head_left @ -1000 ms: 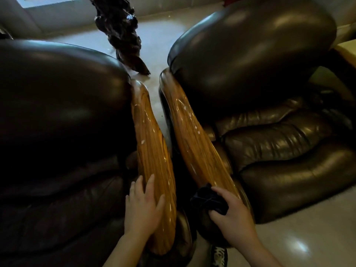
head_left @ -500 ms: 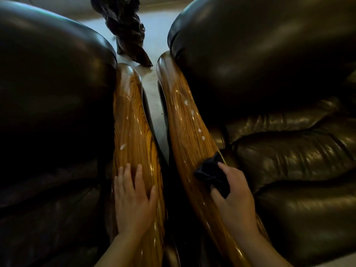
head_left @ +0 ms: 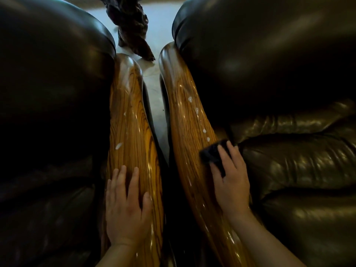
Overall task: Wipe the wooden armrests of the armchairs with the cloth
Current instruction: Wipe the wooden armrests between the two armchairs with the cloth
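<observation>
Cloth under right hand

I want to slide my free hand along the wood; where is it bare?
The left armrest is bare beyond the left hand, except for white drops. The right armrest is crowded: the right hand presses the cloth on it, just below more drops.

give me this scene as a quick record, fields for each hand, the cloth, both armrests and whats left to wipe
left hand: flat on the left armrest, palm down, empty
right hand: presses the cloth on the right armrest
cloth: dark, bunched under the fingertips
left armrest: glossy wood, a few white spots ahead of the hand
right armrest: glossy wood, a row of white droplets just beyond the cloth
left to wipe: spots on both armrests
chairs: two dark leather armchairs, side by side
</observation>
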Demonstrator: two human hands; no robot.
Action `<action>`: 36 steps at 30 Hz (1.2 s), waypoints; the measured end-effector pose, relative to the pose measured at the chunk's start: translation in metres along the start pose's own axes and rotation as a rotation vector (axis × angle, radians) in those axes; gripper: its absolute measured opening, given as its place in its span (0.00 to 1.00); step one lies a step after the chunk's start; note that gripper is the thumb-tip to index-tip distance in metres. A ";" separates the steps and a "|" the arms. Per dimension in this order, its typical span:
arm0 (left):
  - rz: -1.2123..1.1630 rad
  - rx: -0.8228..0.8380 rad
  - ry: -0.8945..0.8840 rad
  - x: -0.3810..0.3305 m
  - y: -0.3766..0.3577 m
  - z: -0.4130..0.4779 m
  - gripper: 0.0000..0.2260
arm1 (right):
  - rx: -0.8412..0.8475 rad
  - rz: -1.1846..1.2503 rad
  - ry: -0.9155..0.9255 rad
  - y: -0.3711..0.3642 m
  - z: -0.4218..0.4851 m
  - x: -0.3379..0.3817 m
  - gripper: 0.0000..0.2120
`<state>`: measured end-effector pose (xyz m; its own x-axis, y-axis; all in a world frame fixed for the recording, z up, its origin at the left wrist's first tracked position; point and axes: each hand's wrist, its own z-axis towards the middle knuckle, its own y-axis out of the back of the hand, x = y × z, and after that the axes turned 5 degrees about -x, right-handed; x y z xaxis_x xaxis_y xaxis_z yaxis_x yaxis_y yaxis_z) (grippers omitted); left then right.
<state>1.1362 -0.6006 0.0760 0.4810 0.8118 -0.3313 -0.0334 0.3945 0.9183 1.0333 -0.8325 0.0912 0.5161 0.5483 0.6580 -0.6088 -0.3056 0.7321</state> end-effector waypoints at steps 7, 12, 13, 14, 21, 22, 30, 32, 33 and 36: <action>0.001 0.006 0.000 -0.001 0.002 0.001 0.28 | 0.074 -0.097 0.208 -0.008 -0.016 0.015 0.23; -0.013 0.010 0.016 -0.002 0.003 0.001 0.28 | 0.089 -0.143 0.268 0.002 -0.001 -0.007 0.25; -0.018 0.008 0.015 -0.003 0.003 0.001 0.28 | 0.052 -0.135 0.169 -0.002 0.016 0.000 0.26; -0.019 0.008 0.009 -0.003 0.003 0.001 0.28 | 0.031 -0.124 0.084 -0.007 0.031 0.008 0.26; -0.015 0.031 0.015 -0.001 0.005 0.002 0.28 | 0.164 -0.222 0.414 -0.001 -0.017 -0.006 0.29; -0.012 0.036 0.014 -0.002 0.005 0.002 0.28 | 0.176 -0.230 0.437 0.005 -0.016 -0.016 0.29; -0.032 0.029 -0.089 -0.010 0.009 0.026 0.22 | 0.035 -0.149 0.092 -0.026 0.043 0.039 0.24; -0.062 0.024 -0.109 -0.007 0.007 0.028 0.23 | 0.077 -0.165 0.207 -0.021 0.019 0.031 0.24; -0.081 0.018 -0.102 -0.006 0.006 0.027 0.24 | 0.110 -0.170 0.284 -0.015 0.004 0.022 0.24; -0.103 -0.009 -0.077 -0.004 0.006 0.026 0.26 | 0.159 -0.193 0.384 0.000 -0.009 -0.004 0.26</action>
<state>1.1569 -0.6127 0.0883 0.5482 0.7314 -0.4057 0.0122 0.4780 0.8783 1.0260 -0.8281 0.0865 0.3322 0.8463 0.4164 -0.4083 -0.2690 0.8723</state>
